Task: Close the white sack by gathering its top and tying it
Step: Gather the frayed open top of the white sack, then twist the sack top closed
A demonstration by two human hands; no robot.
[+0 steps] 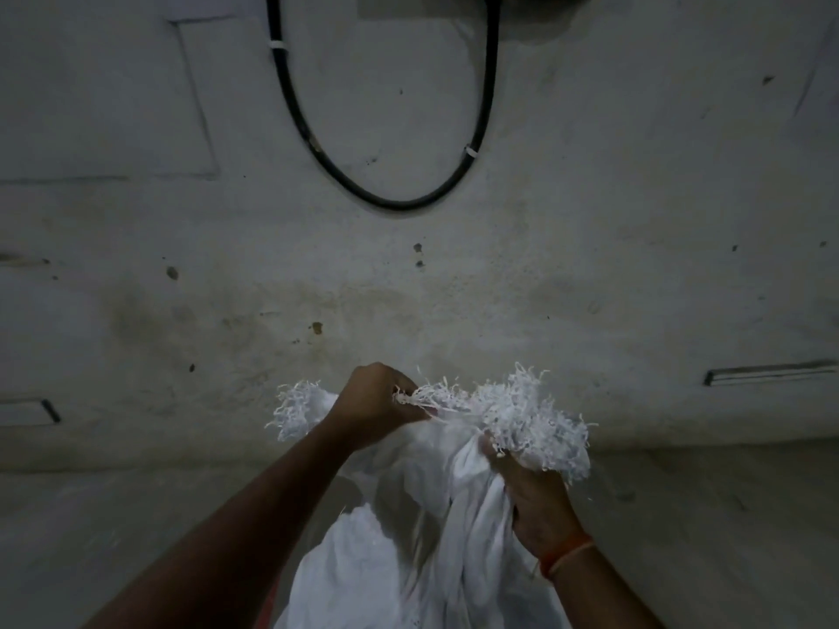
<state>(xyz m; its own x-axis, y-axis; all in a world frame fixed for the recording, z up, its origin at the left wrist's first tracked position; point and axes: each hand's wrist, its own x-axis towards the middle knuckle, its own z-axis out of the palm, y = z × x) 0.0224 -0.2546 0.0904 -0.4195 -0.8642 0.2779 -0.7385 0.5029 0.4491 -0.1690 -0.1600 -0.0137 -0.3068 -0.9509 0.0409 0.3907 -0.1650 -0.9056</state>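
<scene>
Head view: both hands (pixel 377 401) (pixel 535 501) around sack top (pixel 513 410)

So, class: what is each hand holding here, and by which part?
Both hold the white sack by its frayed top. The left hand pinches loose threads of the fringe; the right hand grips the gathered fabric just under the fringe.

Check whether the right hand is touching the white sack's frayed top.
Touching. The head view shows the right hand clenched around the gathered neck of the white sack, with frayed threads spilling directly over its fingers.
</scene>
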